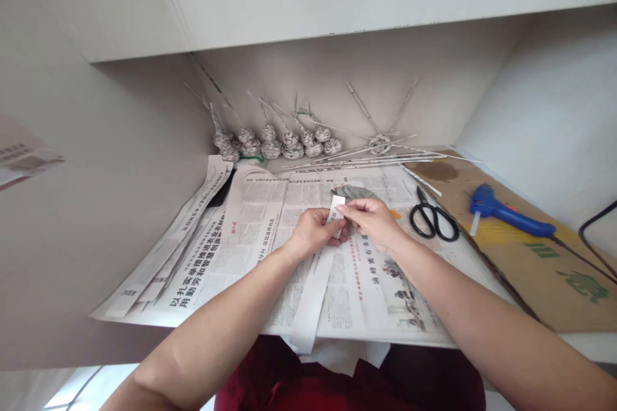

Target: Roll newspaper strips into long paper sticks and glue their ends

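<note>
A long strip of newspaper runs from my fingers down over the table's front edge. My left hand grips it near its upper end, thumb on top and fingers curled beneath. Close by, my right hand pinches the strip's top end between thumb and finger. Just behind the hands lies a grey-green crumpled piece, partly hidden. Black-handled scissors rest to the right of my right hand.
Newspaper sheets cover the table, with cut strips piled at left. Several woven paper gourd shapes line the back wall beside thin paper rods. A blue glue gun lies on cardboard at right, its cord trailing off.
</note>
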`<state>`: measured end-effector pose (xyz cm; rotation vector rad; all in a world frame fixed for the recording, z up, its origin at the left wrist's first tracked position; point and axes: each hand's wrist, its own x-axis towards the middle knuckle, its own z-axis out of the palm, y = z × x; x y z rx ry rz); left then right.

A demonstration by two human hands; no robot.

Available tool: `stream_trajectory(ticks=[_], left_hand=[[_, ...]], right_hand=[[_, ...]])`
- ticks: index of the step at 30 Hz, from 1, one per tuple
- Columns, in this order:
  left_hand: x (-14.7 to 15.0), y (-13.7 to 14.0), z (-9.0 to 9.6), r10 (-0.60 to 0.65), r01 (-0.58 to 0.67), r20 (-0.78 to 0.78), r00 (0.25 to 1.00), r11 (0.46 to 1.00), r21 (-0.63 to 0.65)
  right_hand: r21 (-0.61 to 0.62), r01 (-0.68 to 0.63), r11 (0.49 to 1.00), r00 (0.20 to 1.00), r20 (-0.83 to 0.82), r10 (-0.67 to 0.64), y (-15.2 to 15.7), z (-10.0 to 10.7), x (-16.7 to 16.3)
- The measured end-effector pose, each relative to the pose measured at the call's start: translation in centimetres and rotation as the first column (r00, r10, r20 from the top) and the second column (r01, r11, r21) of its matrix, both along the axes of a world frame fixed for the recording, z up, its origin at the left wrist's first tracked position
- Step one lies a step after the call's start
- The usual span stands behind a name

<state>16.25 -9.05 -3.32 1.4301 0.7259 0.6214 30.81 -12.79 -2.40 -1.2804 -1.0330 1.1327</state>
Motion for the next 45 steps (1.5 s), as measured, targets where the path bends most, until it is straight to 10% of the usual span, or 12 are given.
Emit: stream_trajectory(ticks=[29,32,34,37,45], left_hand=[[-0.1,0.2,0.0,-0.031,0.035,0.070,0.997,0.998,-0.052],[-0.1,0.3,0.3,-0.007,0.015,0.081,0.997,0.995,-0.100],[0.0,0.3,0.5,0.031,-0.018,0.088,0.996,0.989,-0.147],[0.0,0.4,0.7,0.080,-0.064,0.081,0.993,0.979,-0.193],[0.0,0.4,0.6,0.087,-0.072,0.078,0.993,0.980,-0.186]], right_hand=[[0.076,-0.033,0.997,0.961,0.276,0.011,-0.2,0.2,1.0],[0.250,0.078,0.965,0.801,0.561,-0.211,0.0,0.5,2.6],[0.344,0.119,0.931,0.549,0.758,-0.351,0.4,0.3,4.0],[0.297,0.077,0.952,0.311,0.900,-0.306,1.2,-0.5,5.4],[0.285,0.134,0.949,0.099,0.949,-0.299,1.8,-0.6,4.6]])
